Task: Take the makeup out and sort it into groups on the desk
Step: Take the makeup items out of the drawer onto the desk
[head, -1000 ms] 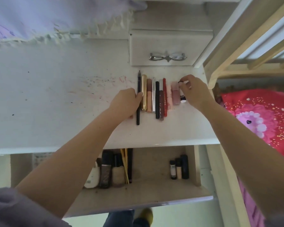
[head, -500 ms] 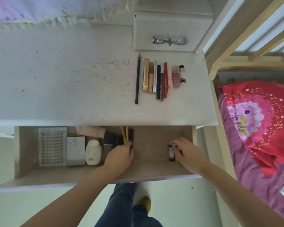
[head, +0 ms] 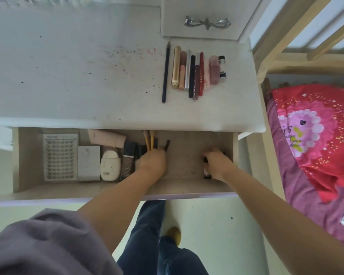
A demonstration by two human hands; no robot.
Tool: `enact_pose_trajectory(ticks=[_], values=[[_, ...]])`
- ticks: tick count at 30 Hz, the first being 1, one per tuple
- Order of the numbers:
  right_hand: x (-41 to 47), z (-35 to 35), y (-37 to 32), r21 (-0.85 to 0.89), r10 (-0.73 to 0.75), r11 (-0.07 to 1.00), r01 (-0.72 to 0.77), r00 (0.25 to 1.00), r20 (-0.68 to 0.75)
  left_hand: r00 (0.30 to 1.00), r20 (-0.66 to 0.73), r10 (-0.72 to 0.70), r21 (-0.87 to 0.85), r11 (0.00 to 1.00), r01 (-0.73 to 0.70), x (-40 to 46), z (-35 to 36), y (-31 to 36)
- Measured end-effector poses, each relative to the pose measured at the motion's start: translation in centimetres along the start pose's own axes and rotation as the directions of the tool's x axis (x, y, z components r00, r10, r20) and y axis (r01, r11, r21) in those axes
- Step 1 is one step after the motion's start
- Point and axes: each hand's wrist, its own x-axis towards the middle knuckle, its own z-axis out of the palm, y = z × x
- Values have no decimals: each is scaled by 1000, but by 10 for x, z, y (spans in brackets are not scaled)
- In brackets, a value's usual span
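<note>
Both hands are inside the open drawer (head: 187, 190) under the desk (head: 77, 86). My left hand (head: 153, 161) curls round a bundle of thin sticks: yellow-handled brushes (head: 149, 140) and a black pencil (head: 167, 144) poke out above it. My right hand (head: 216, 163) closes over small dark tubes (head: 206, 173) at the drawer's right end; most of them are hidden. On the desk lies a tidy row of pencils and lip tubes (head: 193, 71), ending in a small clear bottle (head: 222, 68).
The drawer's left part holds a lash tray (head: 60, 156), a white box (head: 88, 162), a white oval case (head: 110, 165), a dark foundation bottle (head: 127, 161) and a pink tube (head: 106, 137). A small closed drawer (head: 201, 18) stands behind the row. A bed (head: 314, 139) lies right.
Both hands left the row on the desk and dropped into the drawer. The left now has the brushes lifted slightly; the right covers the small tubes.
</note>
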Motion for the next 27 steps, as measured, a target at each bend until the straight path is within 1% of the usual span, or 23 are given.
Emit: enact_pose_trajectory(ticks=[1, 3, 5, 6, 8, 10, 11, 12, 14, 15, 17, 19, 21, 22, 24, 27], values=[[0, -5, 1, 94, 18, 995, -20, 999, 27, 1000, 5, 19, -35, 999, -19, -4, -2, 1], [-6, -14, 1, 261, 24, 964, -48, 995, 96, 992, -3, 130, -105, 986, -129, -19, -9, 0], [-19, -22, -3, 307, -29, 951, -14, 990, 135, 962, -45, 269, -163, 948, -272, -38, -17, -5], [-26, -27, -6, 301, -71, 953, 31, 990, 122, 944, -82, 320, -195, 924, -330, -48, -24, -8], [-40, -43, -13, 259, -198, 947, 190, 980, 6, 909, -188, 371, -272, 870, -411, -65, -46, -11], [-53, -77, -21, 268, -305, 905, 330, 943, -134, 878, -319, 356, -353, 816, -458, -73, -82, -12], [-57, -99, -23, 304, -317, 878, 370, 925, -209, 862, -387, 327, -388, 791, -474, -72, -102, -12], [-59, -121, -23, 351, -294, 853, 387, 911, -289, 842, -457, 287, -412, 771, -486, -67, -122, -12], [-49, -165, -13, 396, -189, 835, 382, 875, -446, 809, -564, 166, -442, 767, -465, -44, -158, -14], [-37, -184, -6, 389, -131, 847, 362, 851, -508, 808, -581, 95, -464, 777, -425, -27, -174, -16], [-6, -215, 8, 352, -49, 886, 302, 816, -576, 838, -546, -18, -513, 798, -317, 10, -197, -20], [27, -232, 21, 299, -3, 929, 218, 812, -583, 883, -463, -77, -510, 838, -195, 44, -210, -22], [56, -236, 29, 233, 18, 964, 129, 841, -540, 918, -387, -89, -434, 896, -96, 69, -213, -19], [67, -236, 31, 216, 20, 970, 109, 854, -520, 927, -365, -88, -392, 917, -68, 79, -213, -17], [83, -232, 32, 223, 31, 970, 98, 858, -512, 934, -348, -86, -343, 938, -41, 90, -214, -13], [93, -227, 27, 261, 58, 960, 100, 842, -536, 940, -333, -79, -323, 946, -35, 94, -214, -7]])
